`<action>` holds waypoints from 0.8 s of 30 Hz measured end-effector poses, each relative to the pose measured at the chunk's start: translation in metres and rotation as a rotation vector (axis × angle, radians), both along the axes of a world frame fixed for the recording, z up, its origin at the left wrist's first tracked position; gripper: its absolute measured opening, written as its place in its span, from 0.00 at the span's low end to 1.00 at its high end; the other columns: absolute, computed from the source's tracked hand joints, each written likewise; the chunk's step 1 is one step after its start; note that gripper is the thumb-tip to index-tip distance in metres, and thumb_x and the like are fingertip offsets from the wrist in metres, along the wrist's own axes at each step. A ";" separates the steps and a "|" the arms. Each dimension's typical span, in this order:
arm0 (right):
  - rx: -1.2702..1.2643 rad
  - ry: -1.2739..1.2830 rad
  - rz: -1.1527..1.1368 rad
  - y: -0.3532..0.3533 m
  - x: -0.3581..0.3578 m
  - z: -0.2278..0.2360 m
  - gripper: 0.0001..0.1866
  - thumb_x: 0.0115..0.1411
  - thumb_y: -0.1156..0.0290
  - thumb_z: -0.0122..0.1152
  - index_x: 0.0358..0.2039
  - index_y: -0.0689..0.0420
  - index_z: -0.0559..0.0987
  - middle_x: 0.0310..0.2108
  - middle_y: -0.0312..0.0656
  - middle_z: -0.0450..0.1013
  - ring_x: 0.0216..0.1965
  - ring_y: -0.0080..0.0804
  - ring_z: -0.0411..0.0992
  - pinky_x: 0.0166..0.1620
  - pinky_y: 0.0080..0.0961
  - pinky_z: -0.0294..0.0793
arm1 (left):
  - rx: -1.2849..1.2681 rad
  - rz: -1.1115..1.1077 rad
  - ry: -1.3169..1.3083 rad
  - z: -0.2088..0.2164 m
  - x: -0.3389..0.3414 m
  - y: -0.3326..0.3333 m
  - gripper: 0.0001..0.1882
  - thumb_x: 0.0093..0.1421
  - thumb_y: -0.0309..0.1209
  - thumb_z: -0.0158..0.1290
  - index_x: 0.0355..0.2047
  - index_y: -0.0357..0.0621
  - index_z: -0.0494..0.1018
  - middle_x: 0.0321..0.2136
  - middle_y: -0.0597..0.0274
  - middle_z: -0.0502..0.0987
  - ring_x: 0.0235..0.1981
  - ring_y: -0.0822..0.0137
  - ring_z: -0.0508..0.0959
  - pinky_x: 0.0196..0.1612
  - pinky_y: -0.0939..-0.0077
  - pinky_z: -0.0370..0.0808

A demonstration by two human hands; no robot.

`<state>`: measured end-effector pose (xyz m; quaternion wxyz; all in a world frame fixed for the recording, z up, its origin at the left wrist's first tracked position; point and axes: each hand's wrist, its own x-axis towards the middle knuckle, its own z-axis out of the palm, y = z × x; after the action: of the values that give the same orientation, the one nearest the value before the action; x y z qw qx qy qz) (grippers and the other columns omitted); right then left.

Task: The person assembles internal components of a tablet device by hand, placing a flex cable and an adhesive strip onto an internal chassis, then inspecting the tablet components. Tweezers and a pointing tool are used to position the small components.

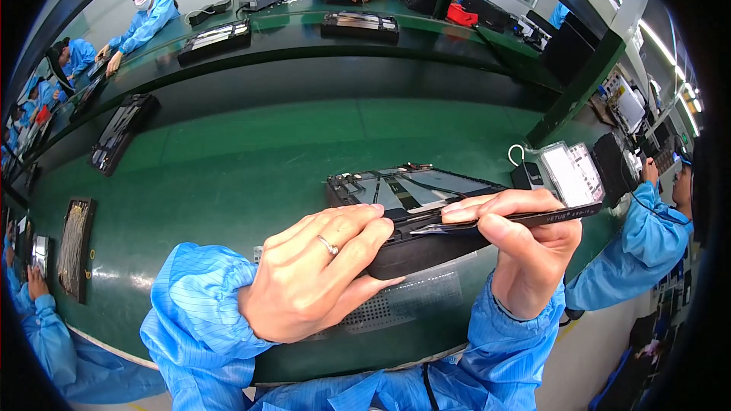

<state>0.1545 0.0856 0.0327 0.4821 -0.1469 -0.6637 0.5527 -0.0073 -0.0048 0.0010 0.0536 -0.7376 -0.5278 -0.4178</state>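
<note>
In front of me, a flat electronic device (438, 183) with a grey inner panel and dark ribbon cables lies in a black tray (430, 253) that tilts up toward me. My left hand (316, 270), with a ring on one finger, is closed on the tray's near left edge, fingers over the top and thumb low on the front. My right hand (529, 247) pinches black tweezers (560, 215) between thumb and fingers. Their tips point left and reach the device's near edge, close to my left fingertips. The exact contact spot is hidden by my fingers.
A perforated clear sheet (426, 293) lies on the green table (228, 137) under my hands. Clear plastic boxes (567, 171) stand at right, near a green post (582, 80). A tray of thin cables (75, 251) lies left. Trays line the belt (304, 34); co-workers sit around.
</note>
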 end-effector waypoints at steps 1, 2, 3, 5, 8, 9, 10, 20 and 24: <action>0.006 0.003 0.007 -0.001 0.000 0.000 0.05 0.43 0.86 0.53 0.24 0.71 0.72 0.25 0.52 0.71 0.29 0.37 0.72 0.36 0.27 0.72 | 0.004 0.002 0.007 0.000 -0.001 -0.001 0.22 0.35 0.26 0.60 0.32 0.32 0.68 0.32 0.48 0.72 0.33 0.55 0.74 0.36 0.71 0.72; 0.002 0.001 0.005 0.000 0.000 0.000 0.05 0.43 0.86 0.53 0.24 0.71 0.72 0.25 0.52 0.71 0.29 0.37 0.72 0.36 0.27 0.72 | 0.000 0.000 0.006 0.000 -0.001 0.000 0.22 0.35 0.26 0.60 0.32 0.32 0.68 0.32 0.48 0.72 0.33 0.55 0.74 0.36 0.71 0.72; -0.003 0.005 0.006 0.000 0.000 0.000 0.05 0.43 0.86 0.53 0.24 0.71 0.72 0.25 0.52 0.71 0.29 0.37 0.72 0.36 0.27 0.72 | 0.024 -0.015 0.025 -0.001 -0.002 0.002 0.22 0.34 0.26 0.60 0.32 0.32 0.68 0.32 0.48 0.72 0.33 0.55 0.74 0.35 0.71 0.72; -0.007 0.011 0.007 -0.001 0.000 0.000 0.05 0.43 0.86 0.53 0.24 0.71 0.72 0.25 0.52 0.71 0.29 0.36 0.72 0.36 0.26 0.71 | 0.048 -0.030 0.046 -0.005 -0.003 0.003 0.22 0.34 0.26 0.60 0.32 0.33 0.68 0.31 0.48 0.72 0.33 0.55 0.74 0.35 0.71 0.72; -0.003 0.005 0.013 -0.004 0.001 -0.001 0.05 0.43 0.86 0.53 0.25 0.70 0.72 0.26 0.51 0.71 0.29 0.36 0.71 0.36 0.26 0.71 | 0.200 -0.039 0.129 -0.010 -0.004 0.002 0.22 0.33 0.25 0.60 0.32 0.34 0.68 0.31 0.48 0.71 0.31 0.55 0.74 0.34 0.69 0.73; -0.007 0.005 0.015 -0.004 0.001 -0.001 0.05 0.43 0.86 0.53 0.25 0.70 0.72 0.26 0.50 0.71 0.29 0.35 0.71 0.36 0.25 0.71 | 0.195 -0.039 0.199 -0.009 -0.004 0.000 0.22 0.32 0.24 0.61 0.32 0.34 0.68 0.32 0.47 0.70 0.31 0.55 0.74 0.33 0.69 0.74; -0.014 0.004 0.017 -0.005 0.002 -0.002 0.05 0.43 0.85 0.53 0.25 0.70 0.72 0.26 0.50 0.71 0.29 0.35 0.71 0.36 0.25 0.71 | 0.188 -0.040 0.269 -0.008 -0.005 -0.001 0.23 0.31 0.24 0.61 0.31 0.35 0.68 0.32 0.47 0.70 0.31 0.54 0.74 0.32 0.68 0.74; 0.638 -0.168 -0.476 0.007 0.008 -0.032 0.11 0.41 0.86 0.56 0.29 0.66 0.71 0.29 0.52 0.71 0.32 0.37 0.71 0.39 0.29 0.66 | 0.300 -0.094 0.317 0.002 0.032 0.021 0.16 0.42 0.31 0.54 0.32 0.37 0.69 0.27 0.51 0.70 0.25 0.61 0.73 0.29 0.70 0.74; 0.489 0.072 -0.715 0.025 0.025 -0.039 0.07 0.50 0.80 0.50 0.30 0.70 0.70 0.27 0.57 0.70 0.24 0.29 0.69 0.30 0.19 0.68 | 0.156 -0.076 0.172 -0.012 0.027 0.042 0.26 0.40 0.41 0.56 0.36 0.36 0.67 0.30 0.53 0.70 0.28 0.58 0.72 0.33 0.68 0.72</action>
<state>0.1790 0.1106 -0.0066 0.6867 -0.2294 -0.6653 0.1822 0.0195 0.0369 -0.0114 0.1399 -0.7837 -0.4590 -0.3944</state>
